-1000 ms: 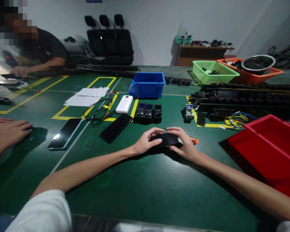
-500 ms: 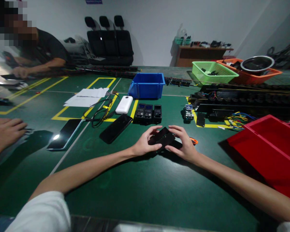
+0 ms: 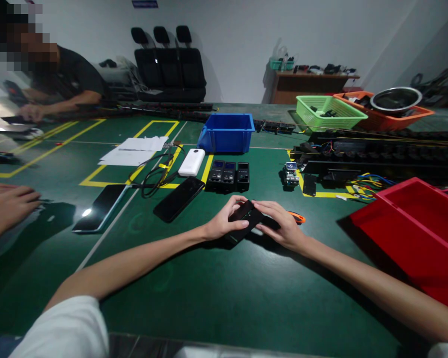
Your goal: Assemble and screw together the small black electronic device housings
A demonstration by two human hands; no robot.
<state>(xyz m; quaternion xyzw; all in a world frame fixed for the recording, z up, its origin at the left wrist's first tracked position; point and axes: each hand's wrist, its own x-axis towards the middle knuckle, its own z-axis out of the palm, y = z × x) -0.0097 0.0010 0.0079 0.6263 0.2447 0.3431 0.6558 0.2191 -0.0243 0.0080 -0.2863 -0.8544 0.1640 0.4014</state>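
Between my two hands, just over the green table [image 3: 209, 288], is a black box-shaped plastic housing [image 3: 242, 219], tilted. My left hand [image 3: 224, 223] grips its left side, thumb on the near face and fingers behind. My right hand [image 3: 281, 223] holds its right end, fingers along the top edge and thumb below. Right behind my right hand, an orange-and-black tool [image 3: 297, 217] shows only in part. Beyond my hands stand several black modules with small screens [image 3: 227, 175]. A black phone [image 3: 179, 199] lies to their left.
A white power bank [image 3: 192, 162], cables [image 3: 155, 174], papers [image 3: 132, 151] and a blue bin [image 3: 227, 134] lie further back. Another phone [image 3: 100, 209] lies left, near another person's hand [image 3: 9, 206]. On the right are a red bin [image 3: 410, 233], a small circuit part [image 3: 291, 175] and wires [image 3: 373, 184].
The black housing has been turned in my hands, so a longer side face now shows. My right-hand fingers have moved left over its top edge.
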